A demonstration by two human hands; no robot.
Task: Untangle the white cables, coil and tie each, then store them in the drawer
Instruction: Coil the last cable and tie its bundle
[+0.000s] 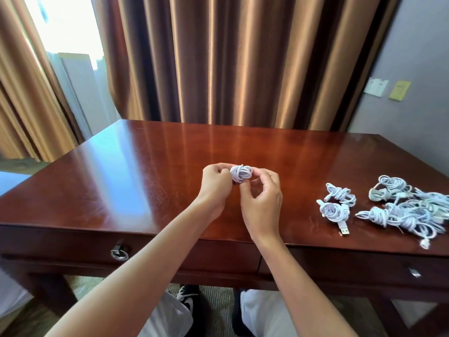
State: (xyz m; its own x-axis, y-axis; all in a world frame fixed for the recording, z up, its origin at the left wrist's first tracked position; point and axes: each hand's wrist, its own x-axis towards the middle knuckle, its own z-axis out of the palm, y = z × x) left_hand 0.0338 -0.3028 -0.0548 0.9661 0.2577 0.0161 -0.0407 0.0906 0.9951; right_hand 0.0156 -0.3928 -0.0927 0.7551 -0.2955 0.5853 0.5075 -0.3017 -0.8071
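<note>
A small white coiled cable [240,173] is held above the middle of the wooden desk [150,166]. My left hand [216,188] pinches its left side and my right hand [263,198] pinches its right side with curled fingers. Two tied white coils [337,203] lie on the desk to the right, one with a USB plug pointing at the front edge. Further right sits a heap of several white cables [413,210], some tangled together. The left drawer [119,251] with a metal ring handle and the right drawer [413,272] are both closed.
Brown curtains [230,62] hang behind the desk, with a bright window at the left. A grey wall with a socket plate [375,86] and a yellow note stands at the right. My legs and shoes [187,300] show under the desk.
</note>
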